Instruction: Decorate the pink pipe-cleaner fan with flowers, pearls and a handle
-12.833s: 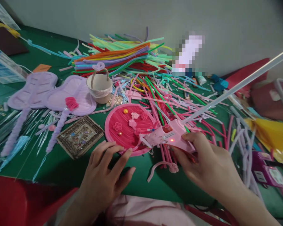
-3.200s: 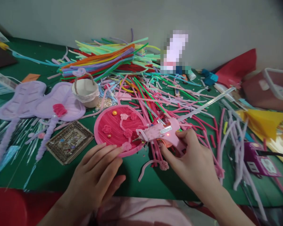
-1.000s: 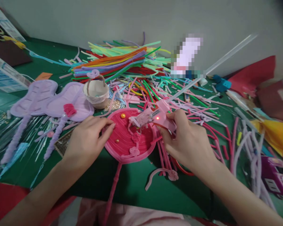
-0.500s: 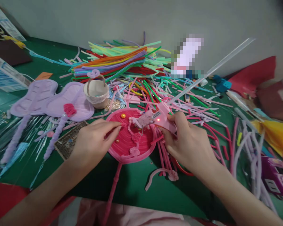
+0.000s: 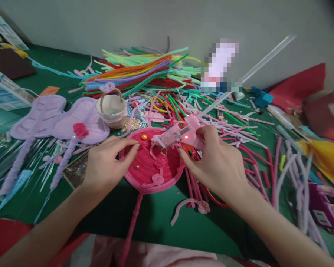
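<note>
A pink hot glue gun [image 5: 193, 131] is in my right hand [image 5: 222, 159], its red light lit and a long clear glue stick [image 5: 267, 61] rising from its back. Its nozzle hangs over a dark pink fuzzy round fan [image 5: 130, 176] with a paler rim and a wrapped handle [image 5: 132, 226]. My left hand [image 5: 104, 161] is at the fan's left side, thumb and forefinger pinched together; what they hold is too small to make out. On the fan are a gold bead [image 5: 144, 137], a smaller bead [image 5: 137, 167], and a pink stem with small flowers [image 5: 157, 180].
Purple fuzzy fans [image 5: 39, 115] lie left beside a small white basket [image 5: 111, 107]. Colourful pipe cleaners [image 5: 133, 74] are heaped behind. Pink pieces [image 5: 236, 126] spread to the right. A loose pink flower stem [image 5: 203, 207] lies in front, and a purple device [image 5: 327, 205] sits far right.
My left fingertips have drawn slightly left, away from the nozzle. My right thumb has shifted forward along the glue gun, which tilts slightly differently. The fan stays in place.
</note>
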A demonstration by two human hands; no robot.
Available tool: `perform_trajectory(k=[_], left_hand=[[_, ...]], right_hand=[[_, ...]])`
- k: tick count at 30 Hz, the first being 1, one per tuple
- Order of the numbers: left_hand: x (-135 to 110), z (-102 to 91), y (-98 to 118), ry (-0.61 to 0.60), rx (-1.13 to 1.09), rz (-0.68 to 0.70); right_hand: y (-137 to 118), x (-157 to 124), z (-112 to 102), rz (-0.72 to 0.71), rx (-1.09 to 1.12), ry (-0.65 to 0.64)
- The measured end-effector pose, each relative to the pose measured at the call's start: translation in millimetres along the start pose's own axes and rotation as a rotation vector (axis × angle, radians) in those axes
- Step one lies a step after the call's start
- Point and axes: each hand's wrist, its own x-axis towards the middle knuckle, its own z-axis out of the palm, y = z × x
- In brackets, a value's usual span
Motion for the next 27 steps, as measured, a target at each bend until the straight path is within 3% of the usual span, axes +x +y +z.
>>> perform_trajectory(k=[8,16,27], left_hand=[[0.7,2.8,-1.8,-0.027,-0.08,-0.12],[-0.1,4.9,-3.1,-0.007,-0.102,-0.082],[0.8,5.1,-4.5,-0.007,-0.088,-0.081]], right_hand=[[-1.1,0.6,2.4,-0.155,-0.047,0.057],[-1.3,0.5,2.9,-0.25,-0.051,0.16],[-1.6,-0.2,2.1,-0.282,-0.038,0.145]])
